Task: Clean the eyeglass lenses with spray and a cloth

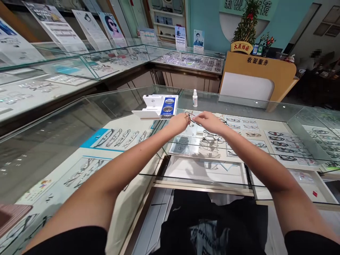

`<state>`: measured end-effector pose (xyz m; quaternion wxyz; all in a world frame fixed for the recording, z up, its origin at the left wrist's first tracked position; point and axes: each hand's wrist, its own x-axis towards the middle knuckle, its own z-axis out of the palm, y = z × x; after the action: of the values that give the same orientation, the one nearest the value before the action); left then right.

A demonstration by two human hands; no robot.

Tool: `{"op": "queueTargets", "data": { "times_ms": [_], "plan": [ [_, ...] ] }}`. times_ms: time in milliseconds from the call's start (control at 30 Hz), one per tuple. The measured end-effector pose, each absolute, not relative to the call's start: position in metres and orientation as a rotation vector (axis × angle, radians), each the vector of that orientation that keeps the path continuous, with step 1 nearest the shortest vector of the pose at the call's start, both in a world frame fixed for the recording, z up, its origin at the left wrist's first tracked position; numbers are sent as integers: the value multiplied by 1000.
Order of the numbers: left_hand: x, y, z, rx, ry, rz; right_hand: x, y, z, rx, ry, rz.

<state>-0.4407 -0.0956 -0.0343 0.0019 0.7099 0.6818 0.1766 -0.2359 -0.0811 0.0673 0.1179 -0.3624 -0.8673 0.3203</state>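
Note:
Above the glass counter top, a pair of dark, thin-framed eyeglasses (190, 115) is held between both hands. My left hand (180, 122) is closed on the left side of the frame. With fingers pinched together, my right hand (211, 122) grips the other side near a lens; its fingertips partly cover the frame. Just beyond the hands stands a small white spray bottle (195, 98) on the glass. An opened white and blue box (169, 106) lies to the left of it, its flap folded out toward me.
Inside the glass display counter (156, 156) lie rows of eyeglasses (120, 137) on trays. A drawer (313, 184) is pulled out at the right. Farther off are more glass cases with standing advert cards (113, 30) and a wooden cashier desk (284, 71) with a plant.

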Motion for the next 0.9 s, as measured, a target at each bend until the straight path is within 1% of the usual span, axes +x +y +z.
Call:
{"op": "queueTargets", "data": {
  "times_ms": [67, 133, 200, 333, 433, 533, 667, 733, 900],
  "plan": [
    [-450, -123, -32, 2256, 2169, 479, -256, -80, 48, -1075, -2645, 716],
    [-458, -148, -31, 2354, 2219, 313, -272, -80, 31, -1130, -2738, 553],
    [-463, -167, -30, 2384, 2274, 212, -285, -82, 17, -1148, -2803, 502],
    [-465, -181, -25, 2354, 2349, 83, -298, -85, 2, -1116, -2846, 519],
    [-454, -182, -13, 2380, 2426, 105, -292, -83, 8, -1117, -2817, 558],
    [-428, -181, 4, 2483, 2389, 266, -271, -75, 26, -1117, -2676, 618],
    [-376, -168, 13, 2596, 1942, 410, -225, -55, 49, -1089, -2377, 740],
    [-352, -156, 11, 2602, 1820, 375, -200, -44, 56, -1093, -2226, 774],
    [-320, -127, 2, 2617, 1782, 159, -138, -31, 62, -1094, -1956, 875]
  ]
}}
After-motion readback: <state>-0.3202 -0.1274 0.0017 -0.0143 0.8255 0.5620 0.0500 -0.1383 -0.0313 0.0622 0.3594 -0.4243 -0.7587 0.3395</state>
